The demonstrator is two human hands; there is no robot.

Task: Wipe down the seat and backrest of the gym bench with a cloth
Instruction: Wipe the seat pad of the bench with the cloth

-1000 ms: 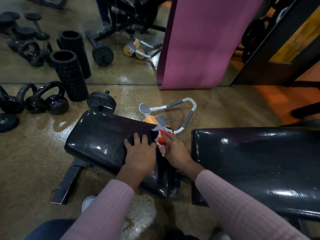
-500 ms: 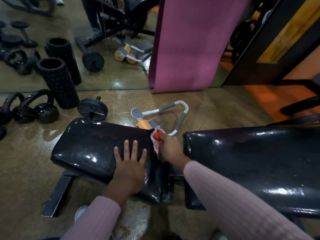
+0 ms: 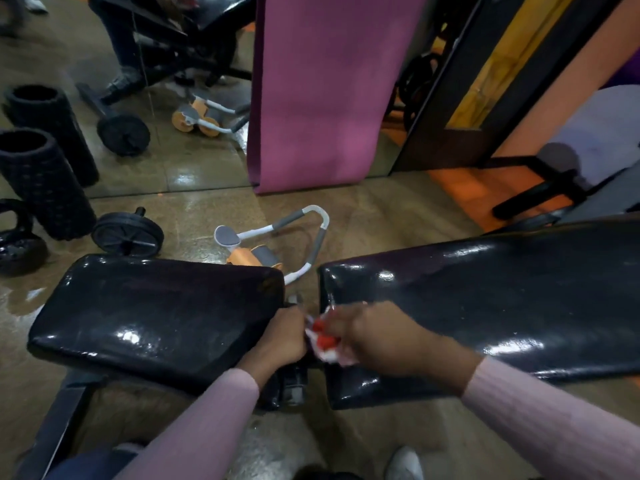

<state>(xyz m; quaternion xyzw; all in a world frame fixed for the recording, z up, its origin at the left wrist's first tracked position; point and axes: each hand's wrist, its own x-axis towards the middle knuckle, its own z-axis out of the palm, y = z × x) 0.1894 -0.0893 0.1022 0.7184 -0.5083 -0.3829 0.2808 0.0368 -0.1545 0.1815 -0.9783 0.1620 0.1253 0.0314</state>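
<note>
The black padded bench seat (image 3: 152, 313) lies at the left and the longer black backrest (image 3: 502, 299) at the right, with a narrow gap between them. My right hand (image 3: 377, 337) is closed on a red and white cloth (image 3: 323, 341) at the backrest's near left end, beside the gap. My left hand (image 3: 280, 337) rests curled on the seat's right edge, fingers bent over it toward the gap, close to the cloth. Both arms wear pink sleeves.
A white and orange ab roller (image 3: 273, 244) lies on the floor just beyond the gap. A dumbbell (image 3: 128, 235), kettlebells (image 3: 17, 244) and a black foam roller (image 3: 41, 185) stand at the left. A purple mat (image 3: 322, 91) leans on the mirror. Another bench frame (image 3: 554, 188) is at the right.
My right hand has drawn the cloth back along the gap toward me onto the backrest's near end. My left hand slid from flat on the seat to its right edge. The view shifted left.
</note>
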